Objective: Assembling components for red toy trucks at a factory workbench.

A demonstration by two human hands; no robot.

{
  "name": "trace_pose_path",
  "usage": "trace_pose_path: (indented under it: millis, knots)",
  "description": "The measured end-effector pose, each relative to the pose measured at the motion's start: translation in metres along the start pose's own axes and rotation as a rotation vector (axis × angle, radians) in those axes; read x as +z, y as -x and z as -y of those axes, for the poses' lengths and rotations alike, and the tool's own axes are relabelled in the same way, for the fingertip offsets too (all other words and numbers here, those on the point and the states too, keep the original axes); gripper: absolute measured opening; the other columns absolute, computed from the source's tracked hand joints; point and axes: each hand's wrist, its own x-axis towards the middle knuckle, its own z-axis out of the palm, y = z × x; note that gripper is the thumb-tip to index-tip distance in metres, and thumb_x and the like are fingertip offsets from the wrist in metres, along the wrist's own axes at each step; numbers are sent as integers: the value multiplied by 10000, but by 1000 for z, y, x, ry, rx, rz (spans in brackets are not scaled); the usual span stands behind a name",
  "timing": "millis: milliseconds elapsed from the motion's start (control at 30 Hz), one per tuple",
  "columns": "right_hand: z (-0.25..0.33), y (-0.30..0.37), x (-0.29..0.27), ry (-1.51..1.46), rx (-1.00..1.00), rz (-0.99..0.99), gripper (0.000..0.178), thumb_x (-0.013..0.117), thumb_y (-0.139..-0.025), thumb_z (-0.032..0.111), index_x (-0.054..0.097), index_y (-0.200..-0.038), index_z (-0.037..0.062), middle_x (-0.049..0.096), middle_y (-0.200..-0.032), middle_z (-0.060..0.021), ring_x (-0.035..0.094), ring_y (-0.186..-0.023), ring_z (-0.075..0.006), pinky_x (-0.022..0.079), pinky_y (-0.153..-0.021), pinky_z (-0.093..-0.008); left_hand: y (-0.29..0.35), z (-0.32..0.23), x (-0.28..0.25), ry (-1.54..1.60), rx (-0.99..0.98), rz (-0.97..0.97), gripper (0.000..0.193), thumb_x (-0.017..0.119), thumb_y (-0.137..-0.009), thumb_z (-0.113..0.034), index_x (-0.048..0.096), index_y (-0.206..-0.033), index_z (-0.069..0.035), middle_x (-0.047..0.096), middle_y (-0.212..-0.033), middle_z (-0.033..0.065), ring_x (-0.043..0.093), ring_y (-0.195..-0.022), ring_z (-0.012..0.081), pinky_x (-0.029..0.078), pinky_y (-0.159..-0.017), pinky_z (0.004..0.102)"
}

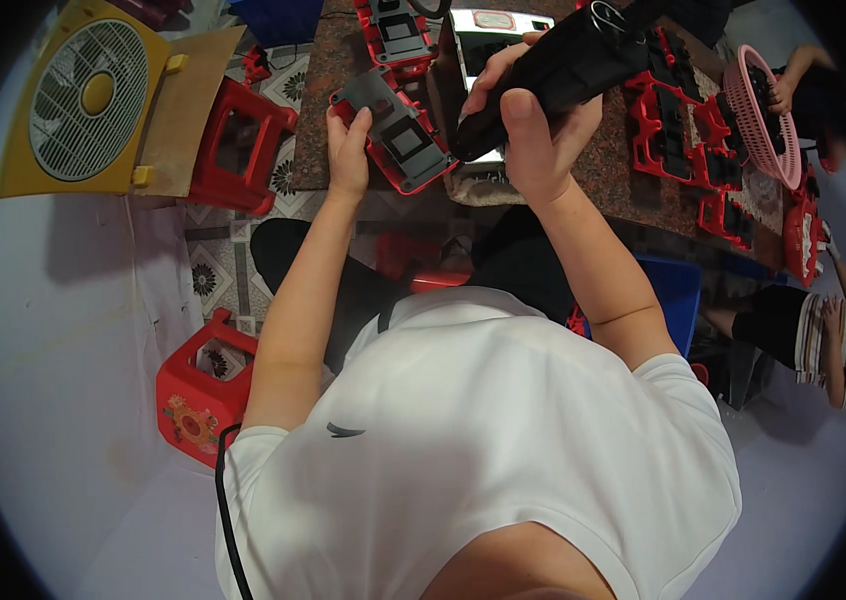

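My left hand (350, 150) grips the near left side of a red plastic housing (403, 135) with a dark grey cover, its thumb on top. The housing is tilted over the table's front edge. In my right hand (548, 140) is a thick black power tool, seemingly an electric screwdriver (568, 75), with a metal ring at its upper end. Its lower end is at the housing's right corner; whether they touch I cannot tell. Behind the tool stands a silver-white boxy device (498, 25), partly hidden by my right hand. Another red and grey housing (393, 35) lies farther back.
Several red and black housings (663, 130) line the right of the speckled stone table (593, 165). Beyond them, another person's hand (781, 97) is at a pink basket (768, 120) of black parts. A yellow fan (93, 95) and red stools (198, 390) are to the left.
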Motion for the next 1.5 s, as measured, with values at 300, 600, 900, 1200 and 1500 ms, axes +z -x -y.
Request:
trace_pose_path:
  millis: [300,600,900,1200,1500]
  knots:
    - [7,-4,-2,42,-14,-10,509,643,-882,275,397,-1200,-37,594,-836,-151,616,-668,-192,538,-603,-322,11,-10,11,-170,94,20,678,676,-826,-170,280,-1350,-4,483,-1237,127,486,-1140,204,385,-987,327]
    - [0,3,-1,40,-31,7,501,655,-877,239,395,-1204,-36,595,-852,-146,612,-669,-189,525,-612,-308,14,-4,18,-198,170,2,536,629,-839,-132,330,-1264,-3,495,-1174,114,490,-1077,182,369,-978,321]
    - [-4,-2,12,54,-29,99,453,657,-867,157,412,-1192,-43,593,-864,-134,598,-670,-163,508,-606,-282,12,4,19,-159,222,-29,531,623,-845,-121,337,-1276,-2,480,-1193,116,472,-1089,181,359,-984,319]
    - [4,-13,-15,-148,106,55,423,639,-894,262,442,-1165,3,604,-850,-136,623,-673,-194,540,-580,-323,9,-3,22,-115,199,-11,527,635,-841,-119,339,-1261,-4,498,-1178,112,487,-1079,180,372,-971,315]
    - [14,8,-52,87,-63,5,457,700,-844,133,395,-1157,-2,610,-804,-106,585,-652,-132,479,-599,-247,10,5,16,-215,248,-2,499,628,-846,-146,350,-1235,-4,506,-1145,105,496,-1050,173,378,-955,306]
